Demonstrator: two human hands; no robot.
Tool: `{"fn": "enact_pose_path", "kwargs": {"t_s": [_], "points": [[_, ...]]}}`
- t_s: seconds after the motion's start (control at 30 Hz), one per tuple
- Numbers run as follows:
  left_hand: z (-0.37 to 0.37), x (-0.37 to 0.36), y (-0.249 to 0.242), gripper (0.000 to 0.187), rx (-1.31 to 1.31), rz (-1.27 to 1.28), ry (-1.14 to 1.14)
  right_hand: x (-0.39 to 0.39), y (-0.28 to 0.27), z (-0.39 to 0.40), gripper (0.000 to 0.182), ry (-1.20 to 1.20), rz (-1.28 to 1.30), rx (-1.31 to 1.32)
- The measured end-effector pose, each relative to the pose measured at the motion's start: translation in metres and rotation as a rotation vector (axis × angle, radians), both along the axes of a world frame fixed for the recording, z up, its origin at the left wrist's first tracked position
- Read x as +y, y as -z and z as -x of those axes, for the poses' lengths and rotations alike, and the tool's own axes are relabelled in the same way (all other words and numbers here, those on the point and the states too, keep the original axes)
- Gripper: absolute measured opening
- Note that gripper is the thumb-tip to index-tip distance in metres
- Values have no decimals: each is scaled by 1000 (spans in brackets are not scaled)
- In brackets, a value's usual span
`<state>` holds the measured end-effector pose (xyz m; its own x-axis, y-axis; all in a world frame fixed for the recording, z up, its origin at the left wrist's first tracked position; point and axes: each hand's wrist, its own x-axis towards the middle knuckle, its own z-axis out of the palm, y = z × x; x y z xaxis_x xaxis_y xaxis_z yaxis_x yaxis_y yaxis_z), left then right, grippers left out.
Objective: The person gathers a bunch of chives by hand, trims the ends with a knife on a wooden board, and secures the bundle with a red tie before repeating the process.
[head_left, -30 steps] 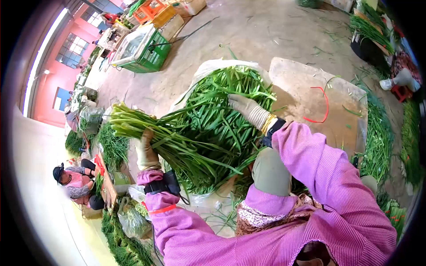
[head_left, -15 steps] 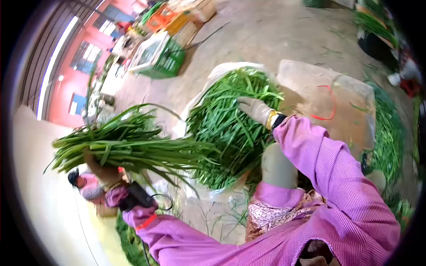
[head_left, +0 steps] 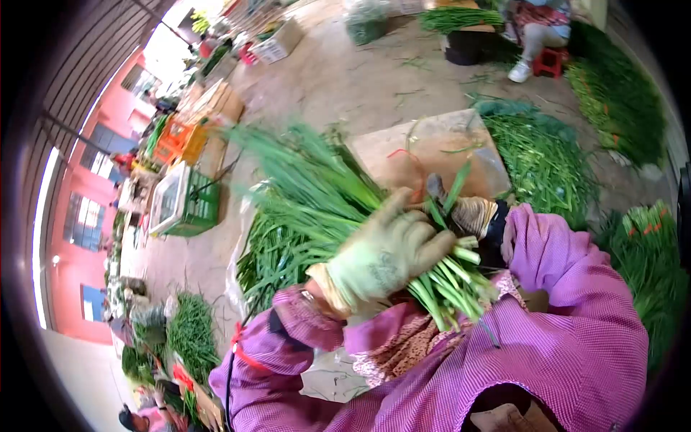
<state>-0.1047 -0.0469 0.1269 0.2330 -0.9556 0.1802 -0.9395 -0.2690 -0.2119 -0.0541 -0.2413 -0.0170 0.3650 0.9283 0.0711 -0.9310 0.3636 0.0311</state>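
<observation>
Across the middle my left hand [head_left: 381, 255], in a pale work glove, is closed round a bunch of long green stalks [head_left: 320, 183]. The leaves fan to the upper left, blurred by motion, and the pale cut ends [head_left: 450, 284] point down toward my lap. My right hand [head_left: 471, 216], in a soiled glove, is just beyond the left fingers, curled at some green stalks [head_left: 457, 189]. Part of its grip is hidden behind the left hand and the stalks. Under the bunch lies a heap of loose greens [head_left: 270, 248] on a pale sheet.
A flat board [head_left: 389, 147] with a red strip [head_left: 414, 162] lies ahead. Piles of greens [head_left: 540, 155] and tied bunches [head_left: 648, 223] line the right. A green crate [head_left: 194, 201] stands at left. Another person [head_left: 536, 36] sits on a red stool [head_left: 551, 61].
My left hand has brought the bunch from the far left to the middle, over the heap. My right hand has left the heap and come back beside the bunch. The view has turned right.
</observation>
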Motion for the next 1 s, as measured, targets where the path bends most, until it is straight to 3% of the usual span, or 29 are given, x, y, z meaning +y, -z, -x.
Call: {"fn": "enact_pose_path", "kwargs": {"t_s": [0.07, 0.1, 0.13, 0.17, 0.27, 0.33, 0.37, 0.43, 0.5, 0.53, 0.6, 0.63, 0.7, 0.8, 0.83, 0.87, 0.93, 1.0], "points": [[-1, -38, 28, 44, -34, 4, 260, -17, -19, 35, 45, -74, -246, -166], [1, -50, 35, 46, -62, -101, 307, 10, 3, 38, 42, -221, -893, -192], [-2, -62, 49, 44, -126, -151, 377, -38, 80, 36, 42, 23, -428, -206], [-6, -71, 65, 45, -119, -140, 424, 24, 50, 42, 44, -91, -1363, -39], [-6, -87, 74, 51, -228, -247, 455, 17, 43, 51, 40, -130, -1413, -66], [-7, -93, 76, 59, -233, -244, 332, 14, 41, 53, 37, -204, -1466, -76], [-5, -94, 77, 62, -330, -210, 258, 12, 40, 53, 36, -247, -1492, -79], [-3, -88, 98, 65, -245, 5, 81, 5, 35, 53, 33, -334, -1543, -88], [0, -82, 115, 70, -198, 194, -94, -60, 23, 70, 42, 196, -363, -46], [6, -74, 110, 71, -176, 163, -155, -73, 21, 71, 48, 428, 240, -15], [8, -60, 125, 73, -121, 281, -237, -58, 52, 46, 50, 914, 509, -465], [6, -53, 133, 76, -36, 334, -353, -75, 58, 48, 52, 648, 550, -314], [7, -47, 132, 80, 246, 476, -602, -84, 61, 44, 53, 635, 608, -327], [-21, -45, 133, 94, 1760, 980, -790, -95, 35, 40, 49, 656, 692, -516], [-32, -56, 111, 97, 1850, 877, -636, -98, 45, 29, 48, 627, 690, -626], [-49, -61, 127, 92, 1752, 906, -389, -101, 54, 16, 48, 600, 687, -737], [-69, -82, 92, 92, 1624, 784, -442, -98, 38, -3, 60, 815, 886, -1223], [-87, -102, 82, 98, 1716, 965, -371, -95, 15, -5, 62, 934, 843, -1040]]}}
